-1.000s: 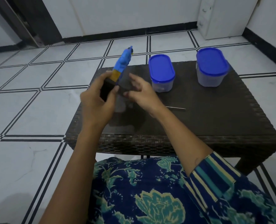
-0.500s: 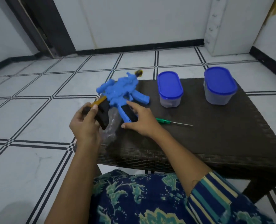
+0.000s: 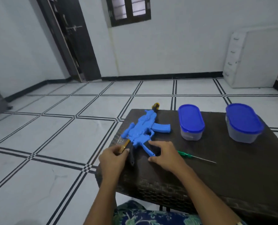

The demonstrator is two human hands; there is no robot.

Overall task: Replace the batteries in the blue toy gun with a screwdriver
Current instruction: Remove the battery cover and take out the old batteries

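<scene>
Blue toy gun (image 3: 143,129): held aloft a second ago, now laid flat at the left edge of the table (image 3: 216,176), left hand (image 3: 113,158) gripping its stock, right hand (image 3: 165,157) spread loose beside its handle, screwdriver (image 3: 186,155) untouched mid-table; unscrewing judged next.

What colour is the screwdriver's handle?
Green. The screwdriver shows best in the head view, on the table.

left hand (image 3: 113,159) curled, right hand (image 3: 165,155) splayed
</scene>
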